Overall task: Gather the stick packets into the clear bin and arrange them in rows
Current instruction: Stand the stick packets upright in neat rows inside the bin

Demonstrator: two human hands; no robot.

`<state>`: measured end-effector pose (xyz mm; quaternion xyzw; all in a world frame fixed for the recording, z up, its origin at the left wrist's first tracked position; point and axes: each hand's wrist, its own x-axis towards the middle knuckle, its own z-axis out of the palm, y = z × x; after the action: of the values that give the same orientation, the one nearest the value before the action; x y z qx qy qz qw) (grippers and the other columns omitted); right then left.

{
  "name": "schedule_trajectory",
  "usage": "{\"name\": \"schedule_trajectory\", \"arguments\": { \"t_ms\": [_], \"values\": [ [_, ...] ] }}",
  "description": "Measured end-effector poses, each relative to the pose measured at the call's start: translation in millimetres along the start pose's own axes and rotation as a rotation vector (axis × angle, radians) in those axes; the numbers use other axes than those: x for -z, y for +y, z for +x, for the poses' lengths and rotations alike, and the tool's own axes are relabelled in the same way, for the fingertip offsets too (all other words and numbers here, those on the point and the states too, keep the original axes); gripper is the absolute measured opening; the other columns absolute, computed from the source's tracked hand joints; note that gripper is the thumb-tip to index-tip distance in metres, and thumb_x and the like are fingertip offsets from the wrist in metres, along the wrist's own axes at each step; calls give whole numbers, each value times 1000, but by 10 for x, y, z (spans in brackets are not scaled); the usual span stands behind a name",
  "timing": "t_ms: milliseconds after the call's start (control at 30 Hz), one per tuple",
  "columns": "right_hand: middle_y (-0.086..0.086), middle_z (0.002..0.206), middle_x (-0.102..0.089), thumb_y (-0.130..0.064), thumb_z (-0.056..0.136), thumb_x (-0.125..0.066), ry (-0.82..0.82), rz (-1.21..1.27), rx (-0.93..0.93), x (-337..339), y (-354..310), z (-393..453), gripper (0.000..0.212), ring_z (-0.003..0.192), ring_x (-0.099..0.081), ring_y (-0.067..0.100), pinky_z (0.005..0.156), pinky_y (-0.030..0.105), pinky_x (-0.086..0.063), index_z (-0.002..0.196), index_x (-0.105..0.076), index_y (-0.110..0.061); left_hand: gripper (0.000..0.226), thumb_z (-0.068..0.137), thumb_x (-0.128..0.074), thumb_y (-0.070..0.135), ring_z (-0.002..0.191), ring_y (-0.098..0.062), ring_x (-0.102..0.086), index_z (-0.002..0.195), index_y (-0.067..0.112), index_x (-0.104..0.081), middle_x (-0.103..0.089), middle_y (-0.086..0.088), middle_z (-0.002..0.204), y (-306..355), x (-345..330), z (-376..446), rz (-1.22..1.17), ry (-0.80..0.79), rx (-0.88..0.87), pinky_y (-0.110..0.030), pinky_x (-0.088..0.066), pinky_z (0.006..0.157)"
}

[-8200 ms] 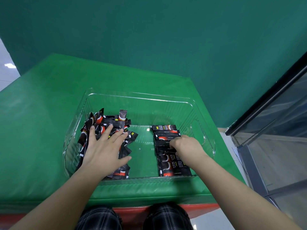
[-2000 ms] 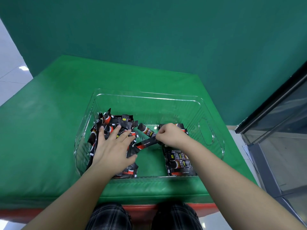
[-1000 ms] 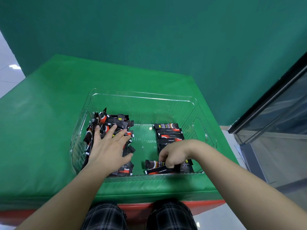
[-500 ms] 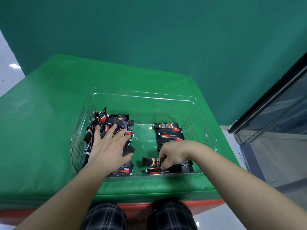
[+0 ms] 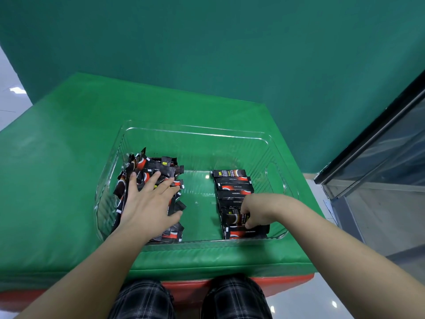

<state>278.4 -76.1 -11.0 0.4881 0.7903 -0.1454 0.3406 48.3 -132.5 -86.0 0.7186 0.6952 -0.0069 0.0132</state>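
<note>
One clear bin (image 5: pixel 197 132) sits at the centre of the frame on one green padded surface (image 5: pixel 57 180). Inside it the stick packets form two groups. The neat row (image 5: pixel 233 188) at centre right shows about seven packets stacked edge to edge, though the lower ones are partly hidden, so the count is approximate. The loose pile (image 5: pixel 158 169) at centre left holds well over a dozen overlapping packets; an exact number cannot be told. Two hands are in the bin: the left hand (image 5: pixel 149 203) and the right hand (image 5: pixel 257 210). Two plaid-clad knees (image 5: pixel 142 300) show at the bottom edge.
</note>
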Motion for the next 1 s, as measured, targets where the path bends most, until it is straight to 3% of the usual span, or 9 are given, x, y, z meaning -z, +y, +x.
{"name": "schedule_trajectory", "arguments": {
  "t_ms": [133, 200, 267, 333, 400, 467, 533, 700, 1000],
  "values": [
    [-7, 79, -54, -26, 93, -59, -19, 20, 17, -11, 20, 4, 15, 74, -54, 18, 59, 20, -35, 78, -57, -20, 69, 91, -34, 67, 150, -17, 2, 151, 37, -23, -9, 13, 162, 0, 3, -2, 6, -1, -1, -62, 11, 111],
    [0, 89, -60, -24, 96, -54, -31, 19, 16, 23, 31, -29, 16, 79, -57, 18, 64, 22, -37, 85, -63, -16, 68, 91, -35, 66, 150, -17, 2, 151, 36, -24, -10, 13, 162, -1, 4, 0, 3, 1, -1, -62, 10, 111],
    [7, 116, -63, -21, 98, -49, -17, 34, 7, 36, 54, -47, 26, 104, -58, 24, 75, 24, -36, 117, -63, -9, 68, 91, -35, 66, 150, -17, 2, 151, 36, -23, -10, 13, 162, -3, 6, 0, 5, -4, 0, -62, 10, 111],
    [5, 124, -60, -19, 97, -52, 48, 65, 17, 46, 80, -50, 32, 110, -56, 24, 77, 24, -36, 127, -57, -11, 68, 91, -34, 66, 150, -17, 2, 151, 36, -23, -9, 13, 162, -4, 3, -2, 7, -5, 1, -62, 10, 111],
    [0, 109, -62, -17, 92, -60, 138, 122, 30, 51, 116, -22, 33, 100, -57, 22, 74, 22, -38, 124, -59, -14, 69, 91, -34, 67, 150, -17, 2, 151, 36, -23, -9, 13, 162, -4, 4, -3, 9, -5, 0, -62, 10, 111],
    [-8, 84, -54, -15, 88, -65, 184, 172, 32, 35, 136, 2, 27, 86, -53, 19, 61, 22, -38, 115, -61, -14, 69, 91, -35, 67, 150, -17, 2, 151, 36, -23, -10, 13, 162, -3, 5, -1, 8, -4, -1, -62, 10, 111],
    [-11, 74, -48, -14, 89, -63, 194, 180, 34, -7, 141, 27, 18, 82, -50, 17, 56, 21, -35, 107, -62, -14, 69, 91, -35, 66, 150, -17, 1, 151, 36, -23, -10, 13, 162, -1, 10, -1, 4, -3, -2, -62, 9, 112],
    [3, 102, -66, -17, 91, -61, 196, 111, 8, -100, 107, 79, 15, 84, -53, 15, 72, 25, -40, 103, -67, -12, 69, 91, -33, 67, 150, -17, 3, 152, 37, -21, -8, 13, 162, 5, 23, -4, 21, -16, 1, -62, 9, 112],
    [4, 110, -66, -18, 90, -60, 372, 70, 81, -193, 111, 134, 22, 98, -60, 20, 78, 27, -47, 111, -65, -15, 69, 91, -33, 67, 150, -16, 3, 152, 37, -20, -8, 13, 162, -2, 11, 1, 23, -16, 1, -62, 9, 112]
  ]
}}
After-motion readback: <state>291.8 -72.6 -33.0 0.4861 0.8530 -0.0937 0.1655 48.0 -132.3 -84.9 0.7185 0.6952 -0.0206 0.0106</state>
